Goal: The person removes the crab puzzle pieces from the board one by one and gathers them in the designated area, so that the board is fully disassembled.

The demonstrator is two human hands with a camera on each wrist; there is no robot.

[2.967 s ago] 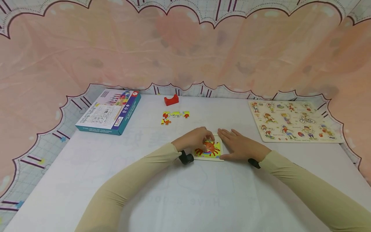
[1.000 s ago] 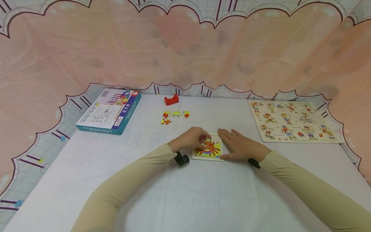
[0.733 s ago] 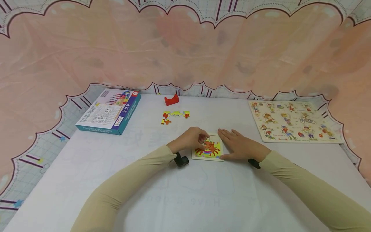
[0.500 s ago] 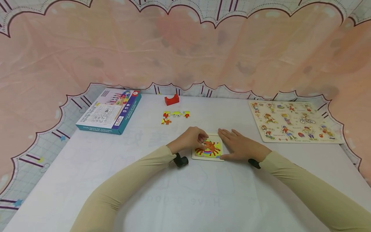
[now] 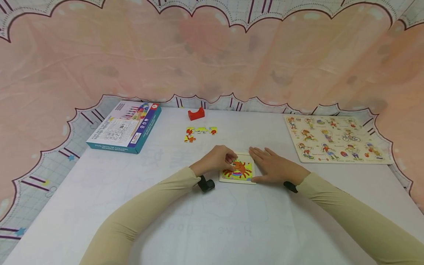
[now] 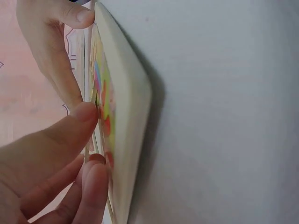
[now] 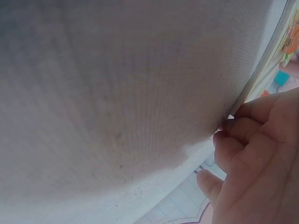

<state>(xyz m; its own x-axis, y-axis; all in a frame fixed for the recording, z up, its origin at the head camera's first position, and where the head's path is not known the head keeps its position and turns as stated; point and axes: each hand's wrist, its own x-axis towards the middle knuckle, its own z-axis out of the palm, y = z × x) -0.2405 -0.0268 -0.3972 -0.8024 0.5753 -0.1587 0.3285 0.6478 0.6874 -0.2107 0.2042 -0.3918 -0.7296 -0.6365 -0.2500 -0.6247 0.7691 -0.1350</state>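
Observation:
A small crab jigsaw puzzle [image 5: 243,169] in a pale wooden frame [image 5: 236,181] lies on the white-covered table. My left hand [image 5: 216,160] is over its left side, thumb and fingertips pinching a thin puzzle piece, seen edge-on in the left wrist view and partly in the right wrist view as an orange and green piece [image 7: 290,44]. My right hand [image 5: 273,165] rests along the frame's right side with fingers extended, fingertips at the far right corner and thumb at the near one. The left fingers hide the puzzle's upper left part.
Several loose yellow-and-red puzzle pieces [image 5: 200,130] lie beyond the left hand, with a red notched block [image 5: 196,114] behind them. A flat teal and white box [image 5: 122,127] is at the back left. At the back right lies a larger picture puzzle board [image 5: 336,140].
Since three seconds ago my left hand has drawn slightly left, showing more of the crab picture. Over the last half second it hardly moves. My right hand has stayed at the frame.

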